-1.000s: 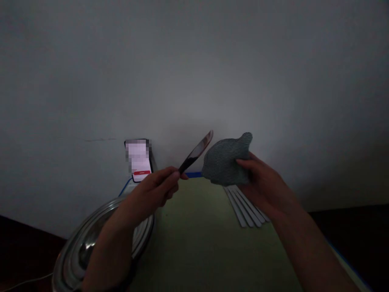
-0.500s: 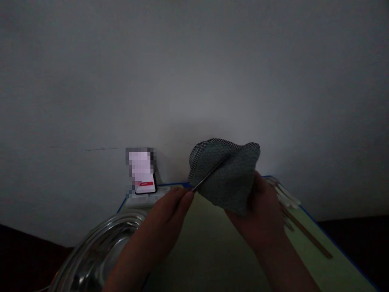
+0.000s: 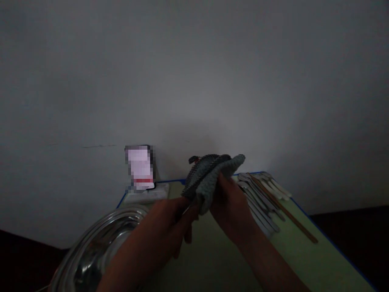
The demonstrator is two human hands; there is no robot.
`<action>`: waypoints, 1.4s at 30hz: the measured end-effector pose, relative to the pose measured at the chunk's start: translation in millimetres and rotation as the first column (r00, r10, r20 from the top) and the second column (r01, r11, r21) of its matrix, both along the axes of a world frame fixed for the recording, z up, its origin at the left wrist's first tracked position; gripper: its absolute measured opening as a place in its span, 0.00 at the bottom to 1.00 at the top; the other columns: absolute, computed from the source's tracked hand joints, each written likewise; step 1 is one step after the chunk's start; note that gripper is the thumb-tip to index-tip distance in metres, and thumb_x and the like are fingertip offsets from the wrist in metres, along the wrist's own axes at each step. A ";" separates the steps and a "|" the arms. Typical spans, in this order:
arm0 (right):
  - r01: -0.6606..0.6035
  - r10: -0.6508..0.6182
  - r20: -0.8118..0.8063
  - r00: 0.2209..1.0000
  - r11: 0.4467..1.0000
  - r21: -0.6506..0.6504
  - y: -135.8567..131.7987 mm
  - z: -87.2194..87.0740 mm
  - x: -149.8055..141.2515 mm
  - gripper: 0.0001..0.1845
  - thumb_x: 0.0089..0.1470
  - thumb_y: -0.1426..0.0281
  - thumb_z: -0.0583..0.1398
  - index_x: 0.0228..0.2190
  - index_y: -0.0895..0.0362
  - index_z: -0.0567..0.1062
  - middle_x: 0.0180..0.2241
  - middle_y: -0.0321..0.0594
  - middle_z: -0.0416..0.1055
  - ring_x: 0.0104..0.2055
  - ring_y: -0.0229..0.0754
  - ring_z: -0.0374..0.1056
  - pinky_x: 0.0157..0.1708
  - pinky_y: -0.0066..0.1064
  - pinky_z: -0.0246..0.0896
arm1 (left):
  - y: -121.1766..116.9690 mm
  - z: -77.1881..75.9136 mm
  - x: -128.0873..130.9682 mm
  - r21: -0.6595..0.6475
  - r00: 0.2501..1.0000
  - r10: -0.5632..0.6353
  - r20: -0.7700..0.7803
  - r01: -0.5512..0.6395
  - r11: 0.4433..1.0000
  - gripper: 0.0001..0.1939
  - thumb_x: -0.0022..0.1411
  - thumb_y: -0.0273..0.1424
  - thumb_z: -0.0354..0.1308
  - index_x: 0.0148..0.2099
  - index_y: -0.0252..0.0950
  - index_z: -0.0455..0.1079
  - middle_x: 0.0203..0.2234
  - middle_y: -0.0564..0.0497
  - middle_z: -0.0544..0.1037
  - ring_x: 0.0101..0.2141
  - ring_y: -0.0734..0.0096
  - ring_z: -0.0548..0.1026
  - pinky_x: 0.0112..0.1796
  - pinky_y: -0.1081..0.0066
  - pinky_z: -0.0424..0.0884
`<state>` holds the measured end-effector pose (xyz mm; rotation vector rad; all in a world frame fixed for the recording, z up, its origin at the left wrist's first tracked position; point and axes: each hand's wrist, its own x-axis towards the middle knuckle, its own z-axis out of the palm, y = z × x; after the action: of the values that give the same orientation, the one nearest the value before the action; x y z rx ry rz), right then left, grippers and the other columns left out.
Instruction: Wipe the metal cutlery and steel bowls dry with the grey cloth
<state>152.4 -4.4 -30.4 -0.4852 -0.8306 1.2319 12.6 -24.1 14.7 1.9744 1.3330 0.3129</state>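
My left hand [image 3: 168, 223] is closed on the thin metal handle of a utensil [image 3: 187, 208]. Only a short stretch of it shows; the rest is hidden in the fingers and the cloth, so its kind cannot be told. A grey cloth [image 3: 208, 178] with a black-and-white checked side is folded over the utensil's far part. My right hand [image 3: 232, 209] grips this cloth from the right, with fingers partly hidden behind it. Both hands are held close together above the green tabletop [image 3: 206, 251].
Several metal utensils [image 3: 258, 207] lie at the table's right side, with brown chopsticks [image 3: 285, 211] and white-handled utensils [image 3: 278, 188] beside them. A large shiny metal basin [image 3: 82, 243] stands at front left. Behind it, a phone [image 3: 141, 166] leans upright near the wall.
The cloth, spread flat half a second ago, is now folded around the utensil. My right hand has moved left and up toward my left hand, uncovering more utensils on the table.
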 end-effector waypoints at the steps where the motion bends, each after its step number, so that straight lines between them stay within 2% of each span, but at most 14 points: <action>1: 0.011 -0.013 -0.051 0.999 0.999 -0.032 1.7 -1.1 0.2 0.12 0.52 0.61 0.57 0.36 0.53 0.74 0.35 0.37 0.74 0.37 0.38 0.70 0.41 0.35 0.66 | -0.1 -1.8 1.2 0.009 1.000 -0.016 -0.014 0.016 1.000 0.20 0.63 0.42 0.42 0.29 0.36 0.66 0.17 0.57 0.70 0.17 0.77 0.68 0.21 0.77 0.61; 5: 0.008 -0.058 -0.251 0.966 0.980 -0.198 7.8 -1.2 4.2 0.09 0.51 0.63 0.58 0.31 0.55 0.74 0.27 0.33 0.73 0.30 0.35 0.68 0.37 0.30 0.66 | -0.7 -7.2 1.0 0.015 0.995 -0.071 -0.074 0.072 0.997 0.18 0.63 0.43 0.41 0.33 0.37 0.66 0.19 0.57 0.69 0.19 0.77 0.68 0.21 0.77 0.61; 7: 0.003 -0.083 -0.302 0.950 0.967 -0.254 11.8 1.3 10.9 0.08 0.52 0.66 0.57 0.26 0.56 0.74 0.22 0.32 0.72 0.28 0.34 0.68 0.35 0.29 0.67 | -0.9 -8.2 -3.3 0.005 0.989 -0.096 -0.109 0.097 0.995 0.18 0.63 0.43 0.42 0.33 0.38 0.66 0.20 0.57 0.69 0.21 0.76 0.68 0.22 0.76 0.62; 10: 0.015 -0.157 -0.397 0.904 0.941 -0.337 17.9 7.0 28.9 0.11 0.50 0.73 0.53 0.22 0.57 0.73 0.21 0.33 0.72 0.27 0.34 0.69 0.30 0.26 0.66 | -0.3 -8.7 -12.4 0.000 0.979 -0.115 -0.170 0.116 0.993 0.17 0.63 0.43 0.42 0.35 0.39 0.66 0.25 0.55 0.73 0.26 0.73 0.70 0.28 0.74 0.64; 12: 0.067 -0.231 -0.440 0.868 0.932 -0.357 19.9 11.5 42.4 0.12 0.48 0.76 0.51 0.23 0.57 0.73 0.20 0.33 0.73 0.25 0.34 0.69 0.28 0.26 0.66 | 1.2 -9.0 -16.8 0.003 0.977 -0.122 -0.178 0.124 0.992 0.17 0.63 0.44 0.42 0.38 0.40 0.67 0.29 0.54 0.74 0.29 0.71 0.71 0.31 0.72 0.64; 14: 0.088 -0.244 -0.460 0.853 0.938 -0.334 19.3 15.8 51.8 0.13 0.46 0.77 0.51 0.25 0.56 0.74 0.20 0.33 0.73 0.24 0.35 0.70 0.30 0.27 0.66 | 3.7 -9.1 -17.8 0.061 0.982 -0.111 -0.151 0.121 0.991 0.17 0.63 0.44 0.42 0.40 0.41 0.67 0.31 0.53 0.75 0.31 0.70 0.71 0.33 0.71 0.64; 18: -0.045 -0.080 -0.468 0.880 0.968 -0.249 13.9 21.4 50.2 0.14 0.46 0.76 0.50 0.30 0.56 0.74 0.23 0.34 0.74 0.28 0.38 0.71 0.37 0.32 0.67 | 9.9 -8.5 -12.9 0.196 0.997 -0.074 -0.037 0.079 0.977 0.16 0.63 0.43 0.44 0.40 0.40 0.68 0.27 0.53 0.73 0.28 0.71 0.70 0.29 0.73 0.63; 23: -0.187 0.073 -0.482 0.873 0.963 -0.194 12.4 17.1 35.2 0.15 0.46 0.75 0.49 0.31 0.56 0.74 0.26 0.36 0.74 0.33 0.38 0.70 0.45 0.34 0.63 | 11.9 -6.3 -8.9 0.254 0.997 -0.011 0.074 -0.008 0.967 0.14 0.63 0.41 0.45 0.37 0.39 0.66 0.20 0.57 0.66 0.22 0.75 0.65 0.24 0.75 0.60; 27: -0.276 0.155 -0.426 0.891 0.931 -0.239 13.8 9.4 30.3 0.12 0.44 0.77 0.50 0.27 0.59 0.73 0.26 0.38 0.74 0.32 0.39 0.69 0.45 0.36 0.62 | 14.3 -5.7 -4.3 0.268 0.999 0.025 0.034 -0.033 0.963 0.16 0.63 0.41 0.43 0.33 0.37 0.66 0.19 0.56 0.66 0.22 0.74 0.66 0.24 0.75 0.60; 30: -0.277 0.124 -0.452 0.883 0.917 -0.288 13.9 6.2 30.8 0.11 0.47 0.75 0.50 0.27 0.59 0.72 0.24 0.39 0.73 0.34 0.40 0.70 0.45 0.37 0.62 | 19.3 -8.3 1.1 0.280 0.998 0.038 -0.053 -0.022 0.960 0.18 0.63 0.41 0.43 0.28 0.36 0.65 0.19 0.55 0.68 0.22 0.73 0.68 0.25 0.73 0.60; 33: -0.285 0.110 -0.495 0.862 0.913 -0.293 13.7 4.6 33.2 0.14 0.52 0.63 0.50 0.31 0.57 0.72 0.26 0.40 0.74 0.37 0.44 0.70 0.43 0.40 0.64 | 23.4 -12.9 5.8 0.196 0.995 0.036 -0.095 -0.017 0.981 0.19 0.62 0.42 0.41 0.28 0.36 0.66 0.18 0.54 0.70 0.21 0.73 0.69 0.25 0.74 0.61; 35: -0.267 0.121 -0.472 0.873 0.929 -0.256 13.9 3.8 33.4 0.20 0.51 0.56 0.50 0.33 0.56 0.73 0.27 0.41 0.74 0.39 0.45 0.70 0.40 0.42 0.65 | 24.7 -16.5 7.6 0.046 0.995 0.032 -0.089 -0.028 0.999 0.22 0.63 0.45 0.39 0.32 0.35 0.67 0.16 0.55 0.69 0.18 0.74 0.67 0.22 0.74 0.61; 38: -0.206 0.108 -0.420 0.901 0.959 -0.196 15.0 3.0 29.5 0.22 0.50 0.51 0.51 0.33 0.54 0.73 0.28 0.40 0.75 0.38 0.46 0.70 0.38 0.41 0.66 | 24.3 -21.3 7.6 -0.141 0.998 0.015 -0.068 -0.024 0.990 0.26 0.61 0.49 0.36 0.35 0.35 0.66 0.13 0.57 0.65 0.13 0.76 0.62 0.17 0.76 0.59; 42: -0.130 0.038 -0.385 0.922 0.967 -0.217 17.1 0.5 21.5 0.23 0.49 0.49 0.53 0.34 0.53 0.73 0.30 0.38 0.75 0.36 0.44 0.71 0.35 0.37 0.67 | 20.4 -23.6 7.2 -0.178 0.998 -0.043 -0.043 0.035 0.983 0.27 0.61 0.50 0.36 0.35 0.35 0.67 0.14 0.58 0.63 0.14 0.76 0.62 0.16 0.77 0.59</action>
<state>173.9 12.7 -29.9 -0.3875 -0.3780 1.4584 19.8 -3.7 -9.0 1.8662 1.3026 0.1255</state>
